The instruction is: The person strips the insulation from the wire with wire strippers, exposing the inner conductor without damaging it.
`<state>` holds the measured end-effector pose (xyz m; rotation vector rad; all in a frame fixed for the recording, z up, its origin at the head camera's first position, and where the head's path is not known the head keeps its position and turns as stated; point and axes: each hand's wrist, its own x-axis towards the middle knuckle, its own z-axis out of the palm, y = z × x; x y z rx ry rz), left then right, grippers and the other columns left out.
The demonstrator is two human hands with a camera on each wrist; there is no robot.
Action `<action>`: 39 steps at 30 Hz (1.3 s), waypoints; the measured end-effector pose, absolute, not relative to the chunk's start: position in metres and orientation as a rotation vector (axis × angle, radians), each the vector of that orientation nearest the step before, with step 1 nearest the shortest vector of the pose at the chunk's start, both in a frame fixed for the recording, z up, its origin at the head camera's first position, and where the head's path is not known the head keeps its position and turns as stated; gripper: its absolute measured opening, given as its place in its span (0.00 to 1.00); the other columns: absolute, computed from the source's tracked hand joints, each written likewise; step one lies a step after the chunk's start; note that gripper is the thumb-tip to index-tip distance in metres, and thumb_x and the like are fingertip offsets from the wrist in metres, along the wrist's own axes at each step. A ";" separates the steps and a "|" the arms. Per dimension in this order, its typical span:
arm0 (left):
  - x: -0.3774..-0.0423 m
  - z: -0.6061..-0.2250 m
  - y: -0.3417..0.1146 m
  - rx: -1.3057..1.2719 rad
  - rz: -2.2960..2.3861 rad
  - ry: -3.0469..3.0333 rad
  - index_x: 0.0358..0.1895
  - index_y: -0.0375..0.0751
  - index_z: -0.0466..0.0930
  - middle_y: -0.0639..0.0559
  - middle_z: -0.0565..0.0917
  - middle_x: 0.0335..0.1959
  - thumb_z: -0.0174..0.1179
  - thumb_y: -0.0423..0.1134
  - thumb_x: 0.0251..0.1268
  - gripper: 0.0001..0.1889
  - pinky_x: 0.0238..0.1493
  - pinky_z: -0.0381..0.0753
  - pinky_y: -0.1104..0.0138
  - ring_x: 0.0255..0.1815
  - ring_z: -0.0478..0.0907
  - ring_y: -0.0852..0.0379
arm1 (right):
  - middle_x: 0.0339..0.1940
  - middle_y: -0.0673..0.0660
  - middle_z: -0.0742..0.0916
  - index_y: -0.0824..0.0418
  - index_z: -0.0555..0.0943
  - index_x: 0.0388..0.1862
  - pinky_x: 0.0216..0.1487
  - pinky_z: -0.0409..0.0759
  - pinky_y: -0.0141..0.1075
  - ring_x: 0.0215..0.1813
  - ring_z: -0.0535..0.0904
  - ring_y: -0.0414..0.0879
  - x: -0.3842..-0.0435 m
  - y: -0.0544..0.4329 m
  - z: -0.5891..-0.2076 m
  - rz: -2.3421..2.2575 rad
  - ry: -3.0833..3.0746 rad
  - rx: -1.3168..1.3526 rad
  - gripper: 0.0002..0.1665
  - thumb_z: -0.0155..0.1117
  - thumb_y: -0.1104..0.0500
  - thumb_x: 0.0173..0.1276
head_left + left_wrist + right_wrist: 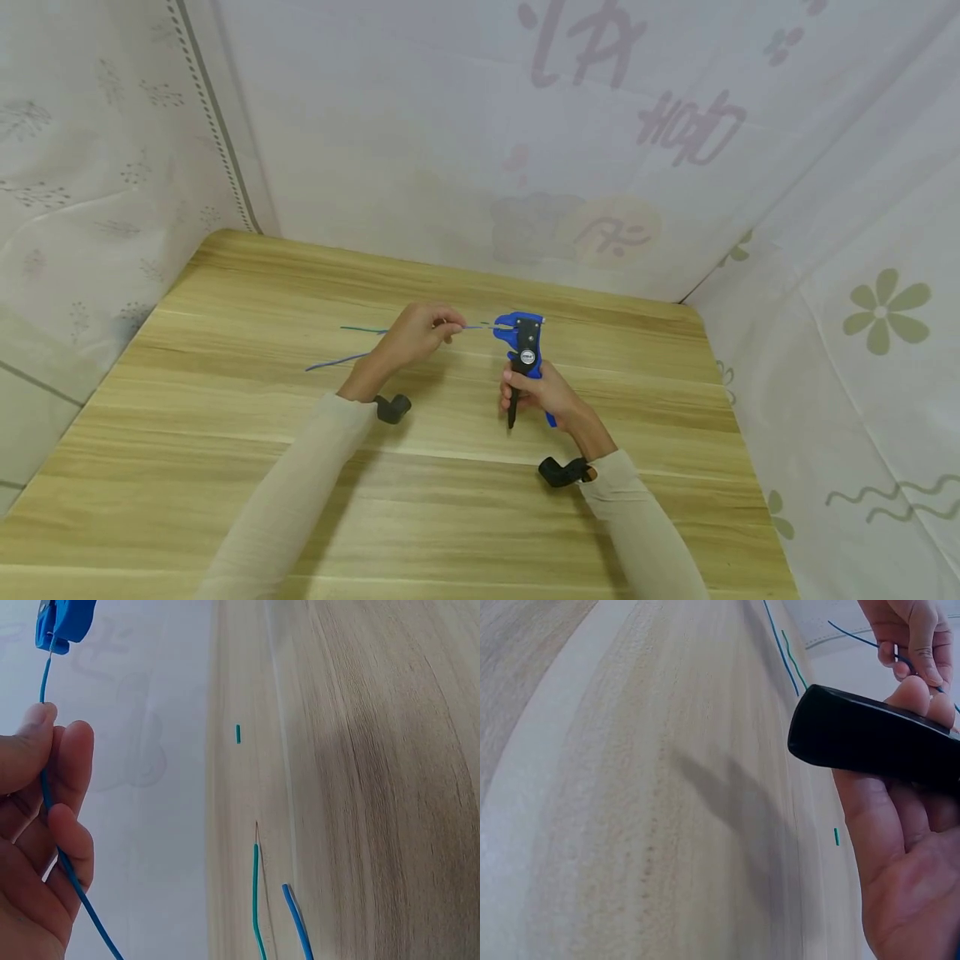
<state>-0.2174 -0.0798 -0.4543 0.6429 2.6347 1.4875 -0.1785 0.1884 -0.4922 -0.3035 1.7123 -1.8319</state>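
Note:
My left hand [423, 337] pinches a blue wire [88, 907] between thumb and fingers, and the rest of it trails down past the palm. Its far end reaches the jaws of a blue and black wire stripper [528, 333], with a short bare metal stretch showing at the jaws in the left wrist view. Around the stripper's handles, my right hand [546, 390] keeps its fingers curled. The tool stands head up above the table. In the right wrist view the black handle [870, 735] hides part of the fingers.
On the wooden table [450, 517] lie a green wire [255, 889] with a bare tip and a second blue wire [298, 922]. A small green piece of insulation [238, 734] lies beyond them. Patterned white cloth [420, 150] hangs behind the table and along both sides.

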 end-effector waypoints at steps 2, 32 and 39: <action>-0.217 -0.454 -0.079 0.648 1.481 2.639 0.43 0.39 0.87 0.48 0.87 0.42 0.60 0.32 0.70 0.07 0.34 0.79 0.66 0.32 0.83 0.56 | 0.27 0.54 0.82 0.62 0.73 0.40 0.40 0.84 0.45 0.31 0.84 0.48 -0.178 0.188 -0.492 -1.820 1.721 -0.306 0.11 0.57 0.54 0.77; -0.216 -0.452 -0.077 0.652 1.443 2.613 0.42 0.38 0.88 0.47 0.87 0.40 0.60 0.34 0.71 0.07 0.35 0.76 0.64 0.32 0.77 0.55 | 0.18 0.52 0.77 0.65 0.71 0.29 0.29 0.82 0.42 0.20 0.76 0.46 -0.178 0.190 -0.498 -1.809 1.781 -0.221 0.18 0.60 0.54 0.74; -0.217 -0.452 -0.079 0.616 1.415 2.560 0.44 0.39 0.88 0.48 0.87 0.39 0.60 0.36 0.71 0.08 0.44 0.80 0.60 0.40 0.80 0.54 | 0.18 0.51 0.78 0.64 0.71 0.29 0.29 0.82 0.42 0.20 0.76 0.45 -0.176 0.193 -0.499 -1.791 1.771 -0.239 0.19 0.62 0.52 0.73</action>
